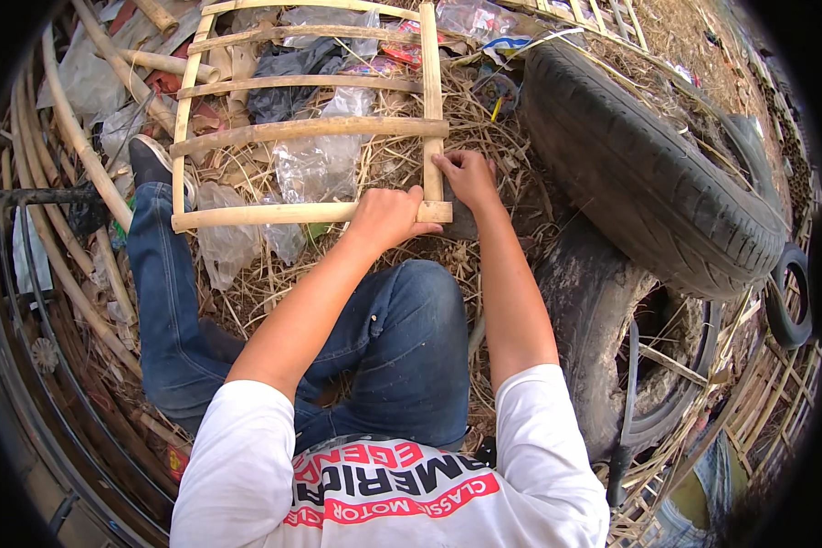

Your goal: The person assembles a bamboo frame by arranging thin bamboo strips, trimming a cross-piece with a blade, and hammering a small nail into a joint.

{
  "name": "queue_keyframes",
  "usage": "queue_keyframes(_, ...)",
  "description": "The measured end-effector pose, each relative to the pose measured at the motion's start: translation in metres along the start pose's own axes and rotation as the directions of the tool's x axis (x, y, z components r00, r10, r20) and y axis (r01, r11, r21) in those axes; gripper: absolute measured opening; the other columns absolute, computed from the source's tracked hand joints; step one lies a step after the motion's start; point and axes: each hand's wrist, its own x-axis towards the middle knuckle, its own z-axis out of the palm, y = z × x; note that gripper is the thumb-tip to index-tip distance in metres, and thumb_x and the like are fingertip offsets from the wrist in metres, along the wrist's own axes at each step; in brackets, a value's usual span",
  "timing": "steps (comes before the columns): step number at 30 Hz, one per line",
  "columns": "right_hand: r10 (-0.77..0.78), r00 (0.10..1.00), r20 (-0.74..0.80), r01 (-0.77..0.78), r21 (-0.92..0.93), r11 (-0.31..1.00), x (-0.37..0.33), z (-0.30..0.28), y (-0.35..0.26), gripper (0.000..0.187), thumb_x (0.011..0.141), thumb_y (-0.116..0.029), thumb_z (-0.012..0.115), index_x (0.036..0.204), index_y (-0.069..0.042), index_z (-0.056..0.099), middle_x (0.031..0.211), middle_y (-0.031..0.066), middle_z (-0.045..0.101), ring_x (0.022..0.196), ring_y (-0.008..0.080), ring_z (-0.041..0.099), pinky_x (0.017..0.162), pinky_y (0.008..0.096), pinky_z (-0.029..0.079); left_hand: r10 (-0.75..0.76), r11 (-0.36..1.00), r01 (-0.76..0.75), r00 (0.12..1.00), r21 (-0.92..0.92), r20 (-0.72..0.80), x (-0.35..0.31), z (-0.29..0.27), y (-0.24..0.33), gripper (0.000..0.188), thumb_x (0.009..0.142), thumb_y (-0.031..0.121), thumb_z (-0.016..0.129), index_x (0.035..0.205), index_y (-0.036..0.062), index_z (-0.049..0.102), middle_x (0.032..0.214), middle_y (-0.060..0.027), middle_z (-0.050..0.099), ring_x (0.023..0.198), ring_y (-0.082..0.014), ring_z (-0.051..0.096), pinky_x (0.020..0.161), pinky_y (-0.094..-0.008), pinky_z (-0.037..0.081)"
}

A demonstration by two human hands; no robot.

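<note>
A ladder-like bamboo frame (pixel 301 128) lies on dry straw in front of me, with two long side rails and several cross slats. My left hand (pixel 385 216) is closed around the near cross slat right at its right corner joint. My right hand (pixel 466 176) grips the right side rail just above that same corner, fingers wrapped on it. The two hands are a hand's width apart. My legs in blue jeans (pixel 402 338) are bent under me, and my left foot in a dark shoe (pixel 151 160) rests by the frame's left rail.
Two worn black tyres (pixel 648 173) lie stacked at the right, close to my right arm. Loose bamboo poles (pixel 73 137) and clear plastic bags (pixel 315 164) litter the straw at the left and under the frame. More bamboo lattice (pixel 758 402) lies at the lower right.
</note>
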Motion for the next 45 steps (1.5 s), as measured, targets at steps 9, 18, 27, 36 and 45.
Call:
queue_keyframes(9,-0.013,0.999,-0.034,0.010,-0.085,0.996,-0.010,-0.015,-0.008,0.039,0.088,-0.042,0.065,0.096,-0.004,0.074,0.090,0.0141,0.071,0.088,0.0299,0.066,0.094,0.0391,0.041,0.009,1.000,-0.009,1.000,-0.008,-0.008,0.005,-0.001,0.003,0.063,0.075,0.063,0.067,0.085,0.0019,0.061,0.066,-0.0122,0.066,0.064,-0.0286,0.069,0.059,-0.0395,0.055)
queue_keyframes(18,-0.022,0.847,-0.532,0.245,0.353,0.903,-0.251,-0.058,-0.040,0.012,0.086,-0.004,0.063,0.097,0.003,0.064,0.094,0.0138,0.065,0.087,0.0230,0.063,0.081,0.0318,0.048,-0.024,0.999,0.028,0.993,-0.030,0.114,0.000,-0.001,-0.003,0.064,0.080,0.063,0.063,0.091,0.0006,0.057,0.071,-0.0187,0.067,0.071,-0.0380,0.067,0.064,-0.0467,0.053)
queue_keyframes(27,0.417,0.884,-0.213,-0.398,0.125,0.909,-0.467,0.008,0.068,0.015,0.085,0.004,0.061,0.100,0.003,0.065,0.089,0.0131,0.065,0.070,0.0181,0.066,0.057,0.0272,0.051,0.013,1.000,-0.015,0.997,0.015,0.071,0.001,0.008,-0.003,0.065,0.082,0.065,0.060,0.090,0.0011,0.059,0.071,-0.0167,0.068,0.070,-0.0355,0.069,0.062,-0.0462,0.055)
queue_keyframes(36,0.283,0.863,-0.419,-0.326,-0.033,0.945,-0.401,0.021,0.125,0.019,0.087,-0.005,0.064,0.105,0.002,0.066,0.095,0.0143,0.063,0.072,0.0241,0.064,0.064,0.0321,0.051,0.001,1.000,-0.003,0.997,0.021,0.079,0.001,0.005,0.002,0.064,0.081,0.066,0.060,0.091,0.0023,0.060,0.072,-0.0163,0.068,0.071,-0.0345,0.069,0.063,-0.0462,0.055)
queue_keyframes(45,0.365,0.884,-0.293,-0.430,-0.197,0.881,-0.370,0.023,0.104,0.015,0.082,-0.013,0.067,0.095,-0.006,0.068,0.099,0.0115,0.065,0.091,0.0361,0.063,0.075,0.0444,0.052,-0.021,1.000,0.019,0.995,0.018,0.097,-0.002,0.007,-0.004,0.068,0.080,0.070,0.057,0.094,0.0030,0.059,0.075,-0.0150,0.069,0.075,-0.0340,0.069,0.066,-0.0454,0.055)
